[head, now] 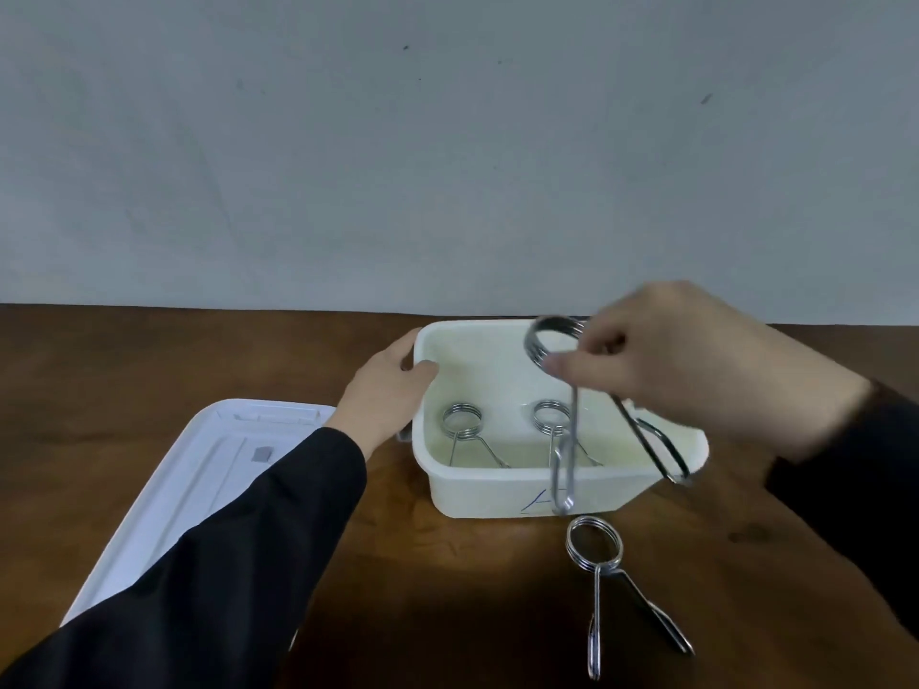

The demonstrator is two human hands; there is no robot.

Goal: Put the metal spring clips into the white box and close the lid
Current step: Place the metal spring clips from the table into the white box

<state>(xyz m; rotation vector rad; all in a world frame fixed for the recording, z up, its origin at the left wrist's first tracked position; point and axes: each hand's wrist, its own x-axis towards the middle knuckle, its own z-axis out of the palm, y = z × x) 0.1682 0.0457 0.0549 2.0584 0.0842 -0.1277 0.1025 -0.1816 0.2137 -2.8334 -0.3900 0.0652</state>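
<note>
The right hand's grip (pixel 686 360) pinches a stiff, springy chrome wire spring clip (pixel 572 390) by its coil above the open white plastic box (pixel 497 494); its legs dangle, likely snag-prone. The left hand (pixel 388 395) clasps the box's rim.

A pale grey wall (pixel 447 166) fills the scene above and behind the fingers (pixel 562 363) of the right hand (pixel 696 360), meeting the far edge of a dark brown wooden table (pixel 149 360) just above them. Small dark specks mark the wall: one (pixel 405 47) high above the fingers and to their left, another (pixel 706 98) high to their right. On the table, below and to the right of the fingers, lies a faint dark stain (pixel 751 534). The wood shows a dull sheen.
</note>
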